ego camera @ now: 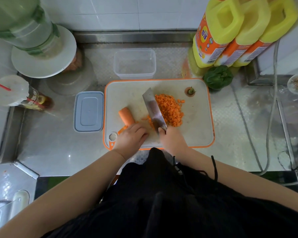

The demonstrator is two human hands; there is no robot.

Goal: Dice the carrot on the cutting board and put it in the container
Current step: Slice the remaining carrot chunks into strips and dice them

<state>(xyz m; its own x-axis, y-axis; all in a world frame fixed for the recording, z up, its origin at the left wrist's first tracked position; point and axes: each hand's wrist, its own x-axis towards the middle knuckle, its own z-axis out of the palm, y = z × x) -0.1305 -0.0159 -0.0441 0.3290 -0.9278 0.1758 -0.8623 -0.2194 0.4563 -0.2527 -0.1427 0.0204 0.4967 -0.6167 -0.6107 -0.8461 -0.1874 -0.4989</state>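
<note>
A white cutting board [196, 127] with an orange rim lies on the steel counter. On it sits a heap of diced carrot [170, 110], a whole carrot piece [126, 115] at the left, and the cut-off carrot top [190, 91] at the far right corner. My right hand [170, 139] grips the handle of a cleaver [153, 109], whose blade rests beside the dice. My left hand [132, 135] lies with curled fingers on carrot strips at the board's near edge; the strips are mostly hidden under it. A clear plastic container [134, 64] stands behind the board, with nothing in it.
The container's grey lid [89, 111] lies left of the board. Three yellow oil jugs [239, 31] and a green pepper [218, 77] stand at the back right. A green jar on a white plate [43, 54], a cup with a straw [12, 91] and a bottle are at the left. Cables run at the right.
</note>
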